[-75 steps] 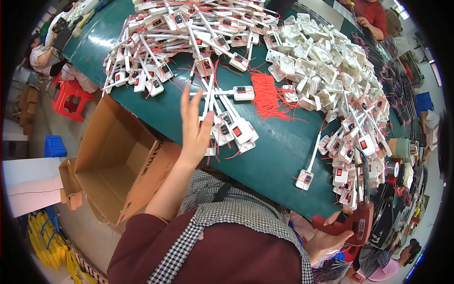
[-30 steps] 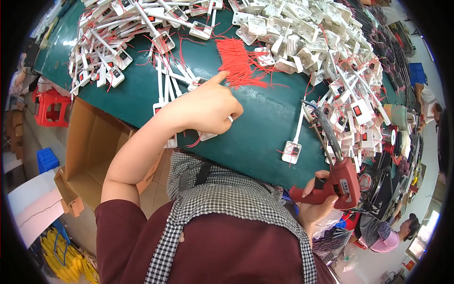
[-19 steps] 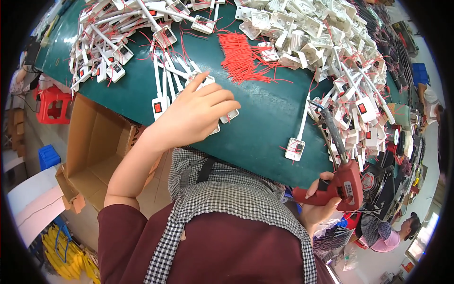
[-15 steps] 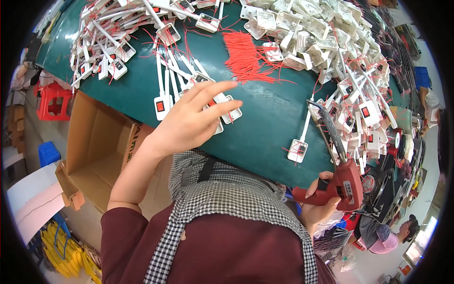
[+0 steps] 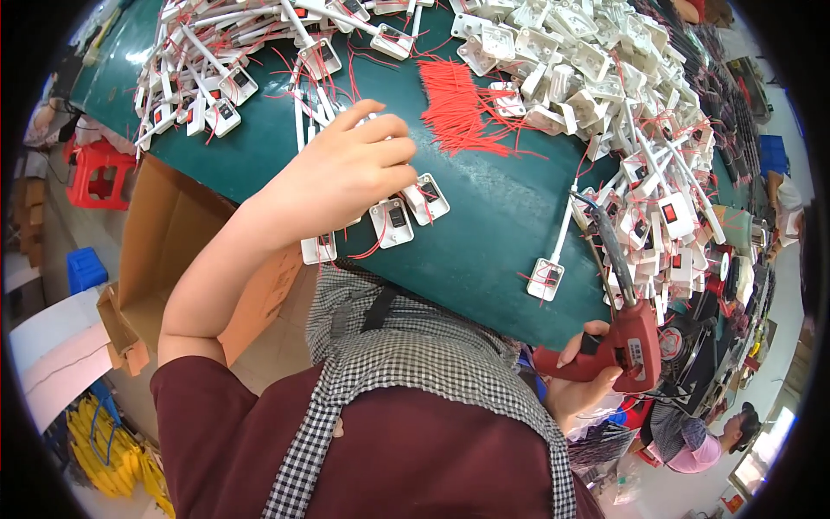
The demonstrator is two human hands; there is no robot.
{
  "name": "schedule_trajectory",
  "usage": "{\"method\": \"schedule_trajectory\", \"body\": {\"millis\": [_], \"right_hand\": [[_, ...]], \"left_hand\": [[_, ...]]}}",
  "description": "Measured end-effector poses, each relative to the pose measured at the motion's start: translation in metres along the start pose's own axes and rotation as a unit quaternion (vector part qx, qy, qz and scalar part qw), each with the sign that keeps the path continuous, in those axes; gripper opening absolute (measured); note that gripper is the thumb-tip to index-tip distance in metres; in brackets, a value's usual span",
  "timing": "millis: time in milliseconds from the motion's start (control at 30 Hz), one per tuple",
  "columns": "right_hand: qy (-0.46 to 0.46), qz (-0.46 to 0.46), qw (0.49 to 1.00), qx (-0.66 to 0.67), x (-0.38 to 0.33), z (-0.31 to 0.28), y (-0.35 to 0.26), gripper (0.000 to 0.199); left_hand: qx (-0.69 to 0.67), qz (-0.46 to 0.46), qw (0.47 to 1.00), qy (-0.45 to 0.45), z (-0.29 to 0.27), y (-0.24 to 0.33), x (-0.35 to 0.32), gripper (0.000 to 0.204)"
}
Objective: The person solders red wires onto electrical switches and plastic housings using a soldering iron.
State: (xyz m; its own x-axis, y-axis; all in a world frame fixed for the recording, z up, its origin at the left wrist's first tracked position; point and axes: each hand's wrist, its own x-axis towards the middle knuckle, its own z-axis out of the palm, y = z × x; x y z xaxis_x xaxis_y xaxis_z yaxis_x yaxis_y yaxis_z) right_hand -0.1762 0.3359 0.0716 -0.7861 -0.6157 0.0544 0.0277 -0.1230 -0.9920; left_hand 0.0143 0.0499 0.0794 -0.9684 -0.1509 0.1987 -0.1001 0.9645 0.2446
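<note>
Her left hand lies spread on white switch boxes while her right hand grips the red soldering gun; best pin them flat first.

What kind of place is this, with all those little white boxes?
Probably a small factory assembly bench: heaps of white switch boxes with red wires cover a green table, and the right hand holds a red soldering gun.
</note>
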Motion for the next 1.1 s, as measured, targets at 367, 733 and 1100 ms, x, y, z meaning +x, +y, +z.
{"method": "schedule_trajectory", "body": {"millis": [367,733,1100], "right_hand": [[-0.050,0.014,0.999,0.014,0.004,-0.003,0.003,0.068],[-0.033,0.019,0.999,0.017,0.003,0.005,0.005,0.068],[-0.063,0.034,0.997,0.003,0.011,0.021,0.001,0.072]], "left_hand": [[-0.026,-0.146,0.985,0.086,0.002,0.026,-0.031,0.012],[-0.007,-0.112,0.990,0.083,0.025,0.042,-0.044,0.019],[-0.079,-0.169,0.971,0.152,0.018,0.030,-0.016,0.019]]}}
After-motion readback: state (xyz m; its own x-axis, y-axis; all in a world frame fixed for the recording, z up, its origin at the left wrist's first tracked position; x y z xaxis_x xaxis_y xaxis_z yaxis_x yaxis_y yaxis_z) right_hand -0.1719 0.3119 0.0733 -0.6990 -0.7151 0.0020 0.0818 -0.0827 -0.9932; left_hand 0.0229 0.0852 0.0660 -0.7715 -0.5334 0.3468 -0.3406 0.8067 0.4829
